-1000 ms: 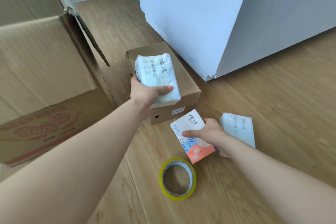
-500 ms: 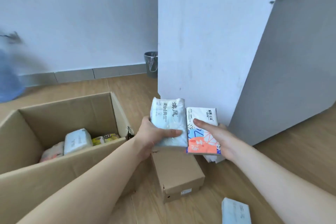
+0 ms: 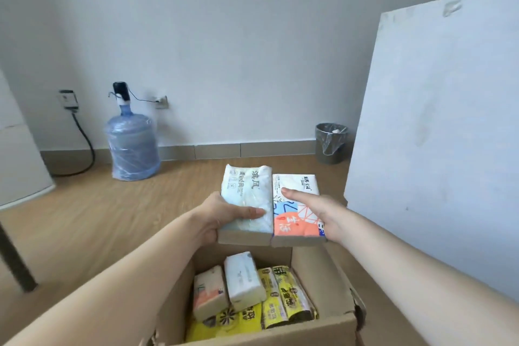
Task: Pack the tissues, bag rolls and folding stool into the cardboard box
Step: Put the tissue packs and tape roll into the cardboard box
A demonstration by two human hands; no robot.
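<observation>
My left hand (image 3: 222, 215) grips a pale blue-white tissue pack (image 3: 247, 194), and my right hand (image 3: 317, 212) grips a white tissue pack with an orange and blue print (image 3: 295, 219). Both packs are held side by side, touching, above the far side of the open cardboard box (image 3: 323, 270). Inside the box lie a white tissue pack (image 3: 243, 278), a beige and orange tissue pack (image 3: 209, 292) and yellow packs (image 3: 283, 298) beneath and beside them. No folding stool is in view.
A large white board (image 3: 438, 132) leans at the right, close to the box. A blue water jug (image 3: 132, 146) with a pump and a small bin (image 3: 331, 143) stand against the far wall. A white cabinet (image 3: 19, 149) is at the left.
Both hands have carried their tissue packs from beside the small carton to above the open box. The view has swung left, so the box now lies directly below.
</observation>
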